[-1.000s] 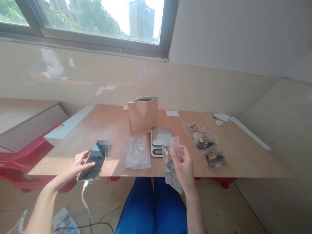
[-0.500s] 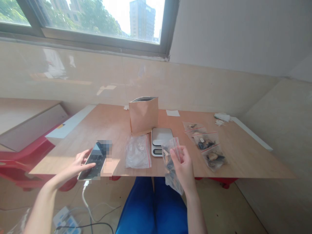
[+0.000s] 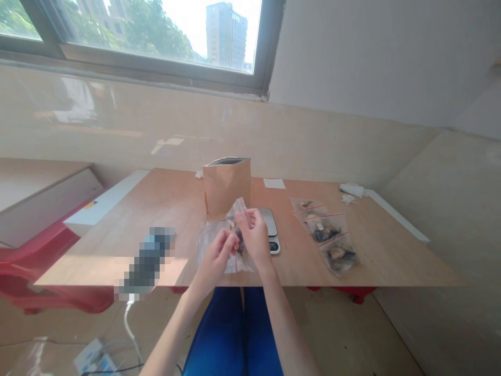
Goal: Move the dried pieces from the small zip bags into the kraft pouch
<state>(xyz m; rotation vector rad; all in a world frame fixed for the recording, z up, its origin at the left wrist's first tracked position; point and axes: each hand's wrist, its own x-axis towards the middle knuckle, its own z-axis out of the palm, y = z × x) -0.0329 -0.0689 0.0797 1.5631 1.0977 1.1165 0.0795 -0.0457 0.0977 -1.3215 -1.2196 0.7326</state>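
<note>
My right hand pinches a clear zip bag near its top. Dark and tan dried pieces show inside the bag. My left hand is closed against the bag's left side, fingertips bunched at its contents. The bag hangs tilted over an empty-looking clear bag lying flat on the table. Just behind my right hand is a white kitchen scale, its left part covered by that hand. A brown kraft pouch stands upright behind, its top gaping.
Several filled zip bags overlap on the table's right side. A phone, blurred out, lies at the left front edge with a white cable hanging down. White paper lies at the back. A red stool is at left.
My left hand has left the phone and come across to the filled bag. My right hand has carried that bag left and up, from the front of the scale to over the flat bag.
</note>
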